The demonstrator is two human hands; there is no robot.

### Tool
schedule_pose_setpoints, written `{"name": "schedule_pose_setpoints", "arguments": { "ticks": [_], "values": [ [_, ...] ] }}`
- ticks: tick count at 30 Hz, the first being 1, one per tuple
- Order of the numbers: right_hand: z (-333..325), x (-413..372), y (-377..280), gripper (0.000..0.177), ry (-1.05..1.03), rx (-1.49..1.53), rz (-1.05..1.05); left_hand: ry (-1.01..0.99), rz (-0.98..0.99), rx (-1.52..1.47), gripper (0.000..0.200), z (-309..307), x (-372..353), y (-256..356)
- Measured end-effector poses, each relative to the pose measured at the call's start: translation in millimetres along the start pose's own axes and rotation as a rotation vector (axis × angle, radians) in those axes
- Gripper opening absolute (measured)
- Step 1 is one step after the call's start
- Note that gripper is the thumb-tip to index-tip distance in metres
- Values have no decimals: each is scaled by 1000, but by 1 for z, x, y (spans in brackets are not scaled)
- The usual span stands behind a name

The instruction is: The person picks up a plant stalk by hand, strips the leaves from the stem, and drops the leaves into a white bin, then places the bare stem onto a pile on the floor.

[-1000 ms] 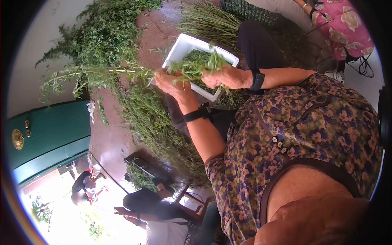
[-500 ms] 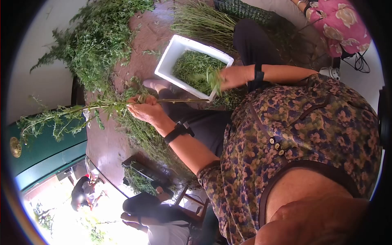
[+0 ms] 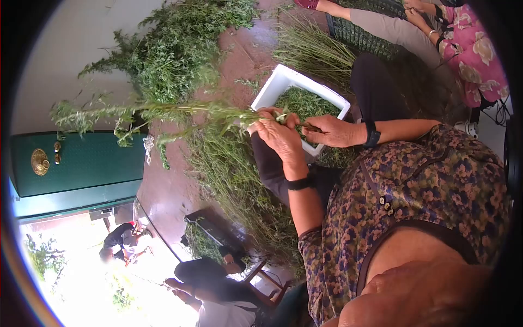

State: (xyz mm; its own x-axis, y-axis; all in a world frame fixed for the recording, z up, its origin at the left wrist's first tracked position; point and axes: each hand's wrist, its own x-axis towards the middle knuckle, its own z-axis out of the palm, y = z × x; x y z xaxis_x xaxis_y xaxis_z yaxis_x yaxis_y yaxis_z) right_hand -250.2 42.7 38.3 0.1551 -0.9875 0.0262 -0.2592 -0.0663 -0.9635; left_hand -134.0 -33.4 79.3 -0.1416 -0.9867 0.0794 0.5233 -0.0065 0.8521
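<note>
Head view, left hand [image 3: 280, 134] clasping, right hand [image 3: 336, 132] apparently pinching crosswise stem [image 3: 190, 107], tip [image 3: 68, 114] leftward

You face daylight blowing out the doorway [image 3: 81, 280] far left, sheen on the floor [image 3: 160, 193], a motion-blurred leafy stalk [image 3: 210, 110], curved black edges.

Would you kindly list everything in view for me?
floor: one, reddish brown, centre
leafy stalk: at least one, green, centre left
box: one, white, upper centre
loose leaves: many, green, in box
leafy heaps: several, green, on floor
stem pile: one, green, above box
mesh: one, dark, upper right
door: one, green, left
tray: one, black, lower middle
wooden frame: one, brown, lower middle
other people: three, mixed colours, upper right, bottom, lower left
cable: some, black, right
floral top: one, multicoloured, right
trousers: one pair, dark, centre
wristbands: two, black, wrists
left hand: one, bare, on stalk
right hand: one, bare, on stalk
</note>
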Motion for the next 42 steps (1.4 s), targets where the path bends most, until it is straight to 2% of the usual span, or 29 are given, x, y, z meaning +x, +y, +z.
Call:
{"name": "schedule_pose_setpoints", "arguments": {
  "ticks": [2,4,7,10,14,16,19,22,25,26,29,30,34,37,38,40,42],
  "values": [
    [-1,-4,4,22,122,42,-26,-4,-32,-60,26,2,-2,-4],
    [-4,-8,6,23,196,64,-64,-70,-2,16,21,5,-7,0],
    [-14,-11,8,22,184,42,-65,-144,12,1,18,0,-8,0],
    [-20,-17,3,24,111,144,-43,-163,38,36,18,-6,-10,-2],
    [-27,-21,-11,28,2,415,74,-56,69,93,25,-4,-14,1],
    [-32,-20,-10,29,-59,512,129,-20,77,28,25,-4,-15,3],
    [-35,-17,-11,30,-73,538,92,73,130,5,20,-12,-10,4],
    [-39,-14,-9,28,-41,437,-16,151,176,-1,15,-15,-6,10],
    [-40,-10,-14,24,-4,446,6,165,296,394,18,-6,-17,8],
    [-41,-10,-17,22,-7,469,25,71,345,401,25,-13,-21,1],
    [-41,-12,-22,17,-15,546,49,-43,476,392,34,3,-34,-3],
    [-38,-12,-15,17,-21,578,35,-11,511,410,43,1,-31,-9],
    [-34,-14,-11,18,-9,631,55,-131,216,319,50,15,-36,2],
    [-34,-17,-18,19,34,476,99,-159,191,351,49,9,-36,-9],
    [-33,-16,-15,18,81,436,27,-151,107,241,44,13,-38,-5],
    [-28,-15,-7,18,174,353,-116,-124,152,293,38,17,-39,-7],
    [-29,-15,-10,18,218,332,-143,-94,187,355,32,19,-39,-9]
  ]
}}
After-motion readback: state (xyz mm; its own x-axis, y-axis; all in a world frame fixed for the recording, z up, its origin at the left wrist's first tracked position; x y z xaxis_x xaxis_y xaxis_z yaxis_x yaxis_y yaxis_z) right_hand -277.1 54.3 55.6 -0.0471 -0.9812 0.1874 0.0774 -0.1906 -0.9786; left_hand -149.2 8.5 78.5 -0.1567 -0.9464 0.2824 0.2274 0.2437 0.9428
